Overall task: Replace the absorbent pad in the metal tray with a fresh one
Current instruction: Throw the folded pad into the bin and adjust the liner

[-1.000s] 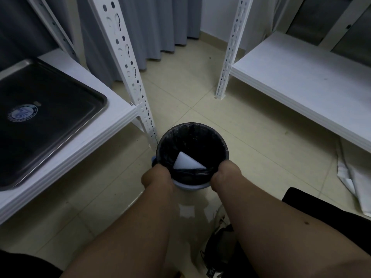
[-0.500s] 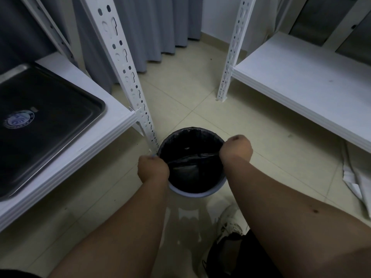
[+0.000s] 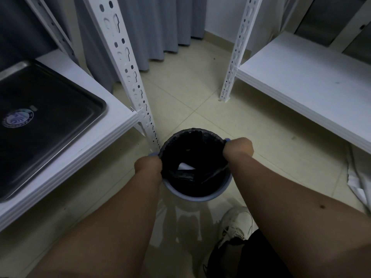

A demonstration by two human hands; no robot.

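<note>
Both bare forearms extend from the near edge toward the middle of the scene, converging on a round bin that stands on the floor. A white shoe shows near the right forearm.

The floor is pale glossy tile. To the left, a white shelf carries the metal tray, which lies flat with its dark interior bare except for a round blue label. A perforated white upright rises just beside the bin's far left edge. A second white shelf stands on the right, well apart from the bin, with crumpled white material on the floor below it. Grey curtains hang at the far side.

The left hand is closed into a fist on the black bin liner at the bin's left rim. The right hand is likewise clenched on the liner at the right rim, pulling its edge up. Individual fingers are not visible. Inside the liner, a white pad lies partly covered by dark folds.
</note>
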